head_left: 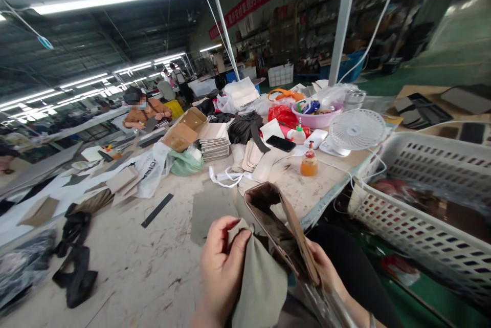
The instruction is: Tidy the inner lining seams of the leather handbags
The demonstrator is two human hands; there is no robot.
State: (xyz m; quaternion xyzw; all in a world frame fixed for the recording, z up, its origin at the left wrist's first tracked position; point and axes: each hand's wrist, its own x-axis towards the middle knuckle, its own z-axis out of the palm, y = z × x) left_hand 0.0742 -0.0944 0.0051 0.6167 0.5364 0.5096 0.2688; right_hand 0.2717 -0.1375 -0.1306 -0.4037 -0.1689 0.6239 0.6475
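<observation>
My left hand (pixel 222 266) pinches the edge of an olive-grey piece of cloth (pixel 263 277) between thumb and fingers; the cloth hangs down from the pinch. Beside it, a brown bag (pixel 284 225) stands tilted with its mouth open and dark lining showing inside. My right hand (pixel 326 266) grips the bag's far right side, and the bag hides part of the fingers. The cloth runs close against the bag, but I cannot tell whether the two are joined. Under both lies a flat grey sheet (pixel 207 210) on the worktable (pixel 153 266).
Ahead are a glue bottle (pixel 309 162), a phone (pixel 281 143), a white fan (pixel 356 131), stacked pieces (pixel 214 142) and an open cardboard box (pixel 186 131). Black straps (pixel 79 271) lie at left. A white plastic basket (pixel 422 215) stands right of the table edge. A co-worker (pixel 148 113) sits across.
</observation>
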